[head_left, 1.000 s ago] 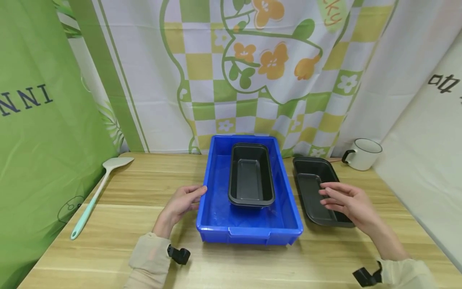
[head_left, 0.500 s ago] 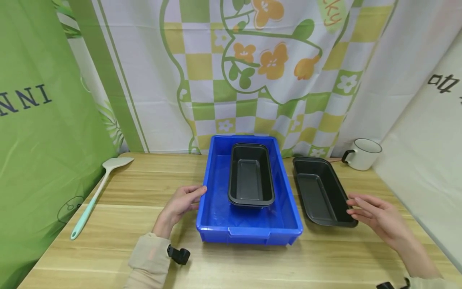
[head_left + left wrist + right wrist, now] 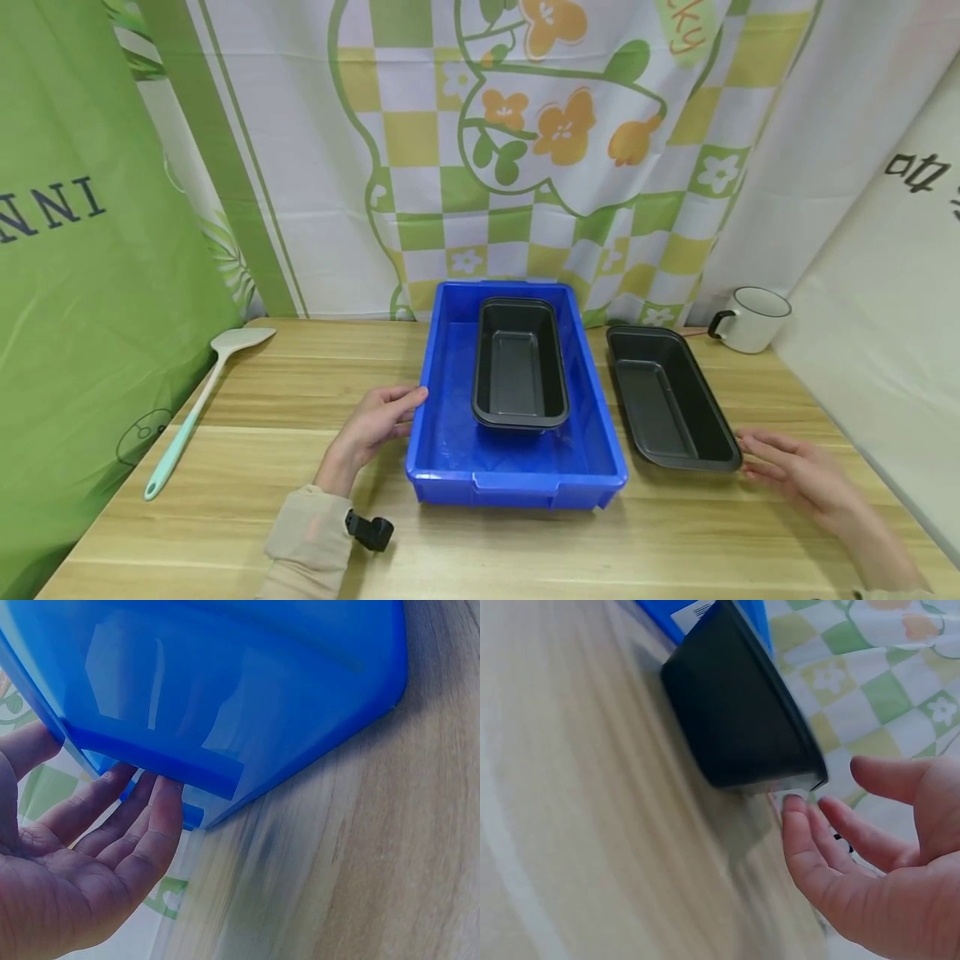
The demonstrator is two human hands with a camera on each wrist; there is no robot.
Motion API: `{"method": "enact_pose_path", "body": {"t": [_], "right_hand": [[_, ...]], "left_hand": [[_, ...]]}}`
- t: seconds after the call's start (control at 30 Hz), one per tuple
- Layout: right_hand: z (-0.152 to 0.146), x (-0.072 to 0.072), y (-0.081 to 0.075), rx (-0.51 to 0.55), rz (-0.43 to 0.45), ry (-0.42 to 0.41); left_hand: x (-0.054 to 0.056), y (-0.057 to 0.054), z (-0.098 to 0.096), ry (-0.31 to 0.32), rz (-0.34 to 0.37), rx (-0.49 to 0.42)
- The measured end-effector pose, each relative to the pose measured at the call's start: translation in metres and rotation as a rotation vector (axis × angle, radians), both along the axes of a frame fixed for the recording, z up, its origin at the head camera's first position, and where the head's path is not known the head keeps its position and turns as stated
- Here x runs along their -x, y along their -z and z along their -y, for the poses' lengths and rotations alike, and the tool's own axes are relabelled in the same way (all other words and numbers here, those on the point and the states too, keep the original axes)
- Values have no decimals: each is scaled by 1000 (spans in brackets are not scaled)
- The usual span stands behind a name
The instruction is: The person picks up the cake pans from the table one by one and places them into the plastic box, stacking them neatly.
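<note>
A blue plastic bin (image 3: pixel 453 425) stands on the wooden table with a dark loaf pan (image 3: pixel 517 367) in it. The pan's rim looks doubled, as if pans are stacked. My left hand (image 3: pixel 378 417) grips the bin's left side, thumb on the rim and fingers (image 3: pixel 165 810) under the lip. Right of the bin, another dark loaf pan (image 3: pixel 660 404) lies on the table, slightly angled. Close beside its near right corner is my right hand (image 3: pixel 806 479), fingers loosely bent with nothing between them. In the right wrist view, a small gap separates its fingertips (image 3: pixel 793 806) from the pan.
A white enamel mug (image 3: pixel 756 321) with a black handle stands at the back right. A spatula (image 3: pixel 197 417) with a mint handle lies along the table's left side. Curtains (image 3: pixel 420 125) close off the back and both sides.
My right hand has moved right and toward me, from above the right loaf pan to outside its near right corner. The left hand and the bin have stayed in place.
</note>
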State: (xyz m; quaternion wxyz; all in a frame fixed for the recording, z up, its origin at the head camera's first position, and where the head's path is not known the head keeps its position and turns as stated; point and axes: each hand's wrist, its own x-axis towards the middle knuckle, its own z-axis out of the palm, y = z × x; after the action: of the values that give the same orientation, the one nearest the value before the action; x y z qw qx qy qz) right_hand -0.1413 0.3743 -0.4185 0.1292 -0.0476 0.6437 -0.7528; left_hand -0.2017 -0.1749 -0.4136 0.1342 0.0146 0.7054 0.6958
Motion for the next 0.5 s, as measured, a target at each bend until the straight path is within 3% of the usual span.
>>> {"method": "enact_pose_path", "body": {"t": [0.13,0.23,0.3,0.5], "right_hand": [[0,1,4,-128,114,-63],[-1,1,6,-151,175,-160],[-2,2,6,-95,191,-239],[-1,4,11,215,218,-422]], "left_hand": [[0,0,0,1,3,-2],[0,0,0,3,3,-1],[0,-1,-1,2,6,-4],[-1,-1,0,1,4,-6]]}}
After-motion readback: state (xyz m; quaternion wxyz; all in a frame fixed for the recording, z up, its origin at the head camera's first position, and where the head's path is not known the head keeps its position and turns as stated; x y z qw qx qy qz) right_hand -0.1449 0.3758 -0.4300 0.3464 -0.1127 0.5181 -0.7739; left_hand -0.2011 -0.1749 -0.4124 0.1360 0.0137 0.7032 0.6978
